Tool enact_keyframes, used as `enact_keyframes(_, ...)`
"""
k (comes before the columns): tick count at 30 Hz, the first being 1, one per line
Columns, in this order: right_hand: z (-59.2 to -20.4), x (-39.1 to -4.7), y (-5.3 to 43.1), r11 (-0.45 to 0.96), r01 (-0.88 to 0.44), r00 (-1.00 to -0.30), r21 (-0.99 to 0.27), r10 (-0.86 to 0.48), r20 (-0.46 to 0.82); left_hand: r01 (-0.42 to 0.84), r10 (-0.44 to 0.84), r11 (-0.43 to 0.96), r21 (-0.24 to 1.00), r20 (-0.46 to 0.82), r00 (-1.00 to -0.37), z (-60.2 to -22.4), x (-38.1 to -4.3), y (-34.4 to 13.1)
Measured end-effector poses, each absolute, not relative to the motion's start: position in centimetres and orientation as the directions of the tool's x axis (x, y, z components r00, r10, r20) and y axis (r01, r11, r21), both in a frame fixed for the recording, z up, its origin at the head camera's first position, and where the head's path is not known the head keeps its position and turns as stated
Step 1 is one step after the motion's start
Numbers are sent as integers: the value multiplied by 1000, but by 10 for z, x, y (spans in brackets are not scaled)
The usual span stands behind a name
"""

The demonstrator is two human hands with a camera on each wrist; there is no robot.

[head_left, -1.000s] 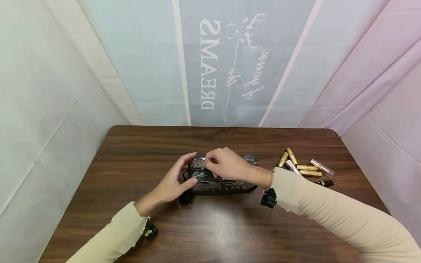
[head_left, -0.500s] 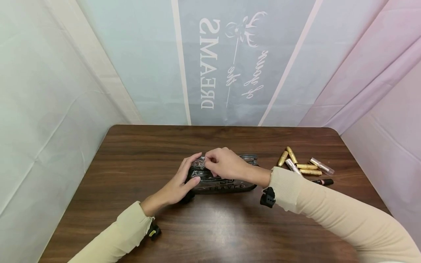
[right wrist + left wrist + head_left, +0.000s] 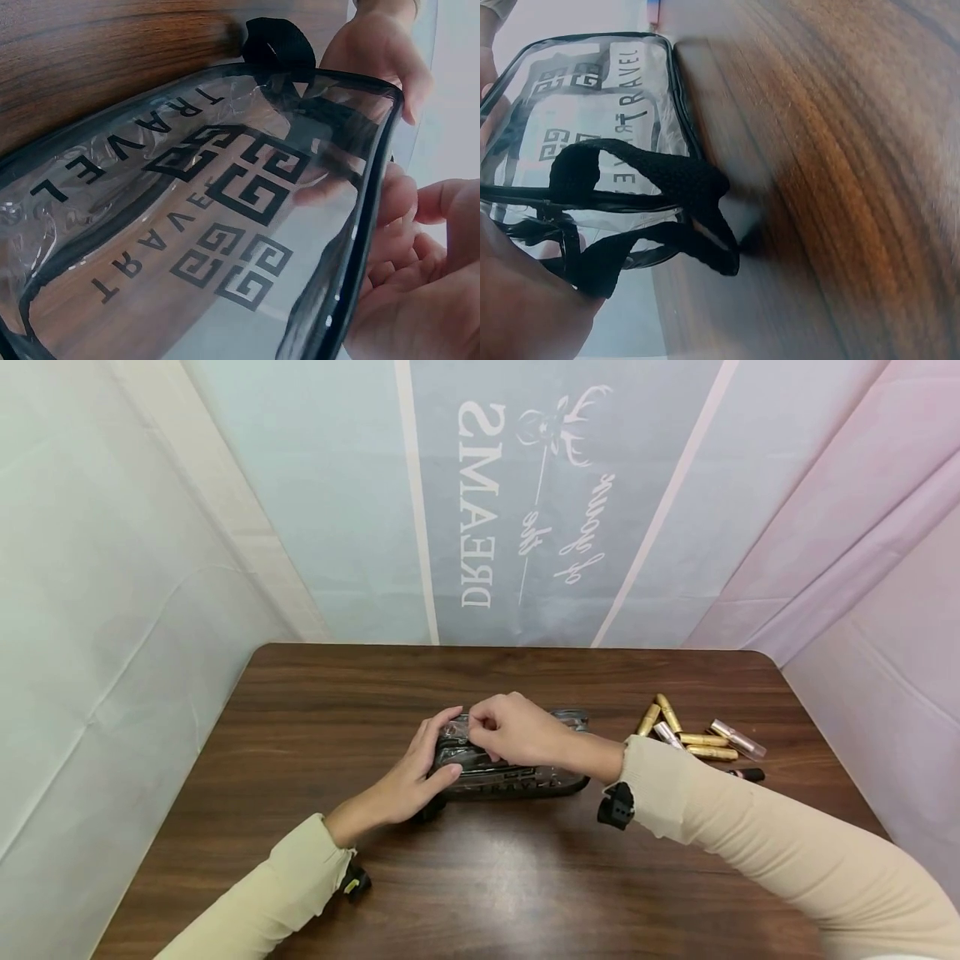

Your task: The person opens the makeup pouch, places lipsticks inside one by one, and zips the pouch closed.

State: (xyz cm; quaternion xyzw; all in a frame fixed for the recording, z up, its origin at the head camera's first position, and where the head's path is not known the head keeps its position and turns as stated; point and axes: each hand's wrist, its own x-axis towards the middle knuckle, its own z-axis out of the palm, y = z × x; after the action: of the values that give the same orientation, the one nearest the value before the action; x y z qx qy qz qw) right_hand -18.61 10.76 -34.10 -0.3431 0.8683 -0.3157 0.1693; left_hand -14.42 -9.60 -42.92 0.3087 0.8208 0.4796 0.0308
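Observation:
A clear plastic toiletry pouch (image 3: pixel 540 782) with black piping and TRAVEL lettering stands on the table in front of me. My left hand (image 3: pixel 405 781) grips its left end, thumb on the near side and fingers over the far side. Along the top edge, the curled fingers and thumb of my right hand (image 3: pixel 521 731) pinch together at the zipper line; what lies between the fingertips is hidden. A black webbing strap (image 3: pixel 645 165) loops out from the pouch's end in the left wrist view. No items show inside through the clear wall (image 3: pixel 300 225) in the right wrist view.
Right of the pouch lie several gold tubes (image 3: pixel 711 753), a silver tube (image 3: pixel 667 735), a clear-capped tube (image 3: pixel 738 740) and a dark tube (image 3: pixel 750 774), partly beyond my right sleeve (image 3: pixel 660 785). A printed curtain (image 3: pixel 517 527) hangs behind the wooden table (image 3: pixel 337 693).
My left hand has shifted slightly right, closing in around the pouch's left end. My right hand stays pinched at the same place on the top edge.

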Motion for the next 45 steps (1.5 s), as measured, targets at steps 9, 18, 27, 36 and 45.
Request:
enact_keyframes(9, -332, -189, 113, 595, -510, -694, -621, -712, -111, 464, 528, 364, 808, 231, -817, -435, -149, -100)
enact_keyframes(18, -329, -190, 117, 604, -509, -695, -613, -709, -121, 448, 529, 360, 818, 217, -820, -413, -141, -96)
enact_keyframes(27, -327, -189, 124, 598, -507, -685, -621, -717, -131, 425, 529, 356, 832, 196, -826, -394, -134, -94)
enact_keyframes(36, -328, -188, 130, 610, -501, -701, -614, -702, -125, 418, 535, 347, 840, 189, -824, -396, -134, -93)
enact_keyframes(45, -329, -188, 135, 606, -502, -692, -617, -709, -133, 420, 537, 335, 844, 195, -821, -398, -135, -92)
